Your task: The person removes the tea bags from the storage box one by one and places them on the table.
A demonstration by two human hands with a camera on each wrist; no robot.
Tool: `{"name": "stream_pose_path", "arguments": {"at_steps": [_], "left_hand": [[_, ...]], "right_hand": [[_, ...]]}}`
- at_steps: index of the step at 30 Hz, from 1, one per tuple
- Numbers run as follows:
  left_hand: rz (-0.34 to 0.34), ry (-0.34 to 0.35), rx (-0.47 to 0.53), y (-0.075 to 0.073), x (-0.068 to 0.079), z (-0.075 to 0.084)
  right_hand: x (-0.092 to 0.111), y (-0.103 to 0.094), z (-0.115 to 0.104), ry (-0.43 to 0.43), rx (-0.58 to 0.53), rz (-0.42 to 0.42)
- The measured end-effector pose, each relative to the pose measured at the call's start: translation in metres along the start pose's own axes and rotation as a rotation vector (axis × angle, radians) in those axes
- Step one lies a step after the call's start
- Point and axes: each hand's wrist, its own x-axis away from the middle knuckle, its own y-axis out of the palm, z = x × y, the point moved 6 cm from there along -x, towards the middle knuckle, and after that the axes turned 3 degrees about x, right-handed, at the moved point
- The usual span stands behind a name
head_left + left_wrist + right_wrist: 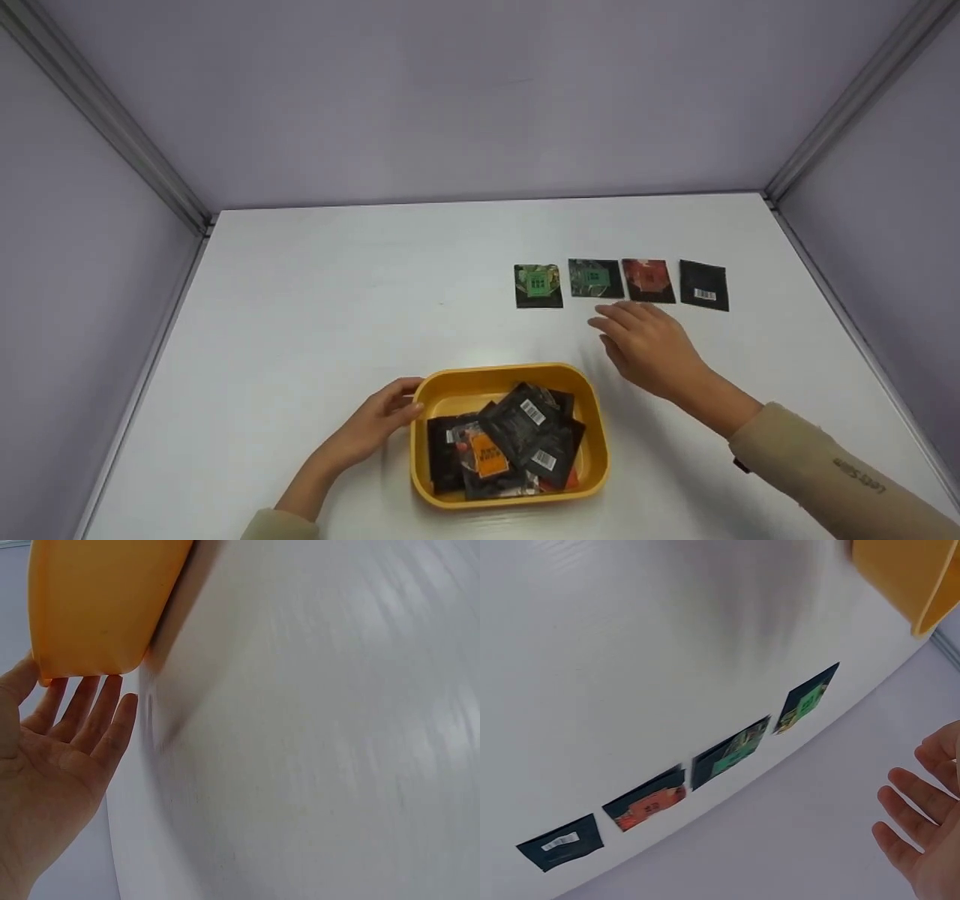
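Observation:
A yellow plastic bin [510,502] stands near the front of the table, with several black sachets [521,424] piled in it, one bearing an orange label. My left hand [375,420] holds the bin's left side, thumb at the rim and fingertips against the outer wall [105,607]. Above the table, right of the bin, my right hand [649,345] hovers with loose fingers and nothing in them. Just beyond it lie a green-labelled sachet [538,286], a darker green one [596,278], a red one [649,280] and a black one with a barcode [704,285], in a row.
The white table [322,300] is bounded by a pale back wall [480,112] and side panels with grey metal framing [847,97]. The sachets in the row lie flat, with narrow gaps between them.

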Motion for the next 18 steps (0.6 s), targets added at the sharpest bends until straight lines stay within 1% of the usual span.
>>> {"name": "stream_pose_path", "arguments": {"at_steps": [3,7,12,16,18], "left_hand": [[0.003,-0.007,-0.009,0.0,0.001,0.001],[0.009,-0.015,-0.014,0.0,0.002,0.001],[0.006,-0.012,-0.015,0.0,0.002,0.0],[-0.001,-0.003,-0.019,0.0,0.001,0.0],[0.002,-0.011,-0.021,0.0,0.001,0.0]], "right_hand": [[-0.005,-0.005,-0.017,-0.06,0.002,-0.009],[-0.01,-0.007,-0.039,-0.141,-0.012,-0.029],[-0.012,-0.005,-0.065,-0.238,-0.042,-0.068],[-0.013,-0.001,-0.086,-0.323,-0.024,-0.106],[-0.013,0.002,-0.095,-0.366,-0.009,-0.122]]}}
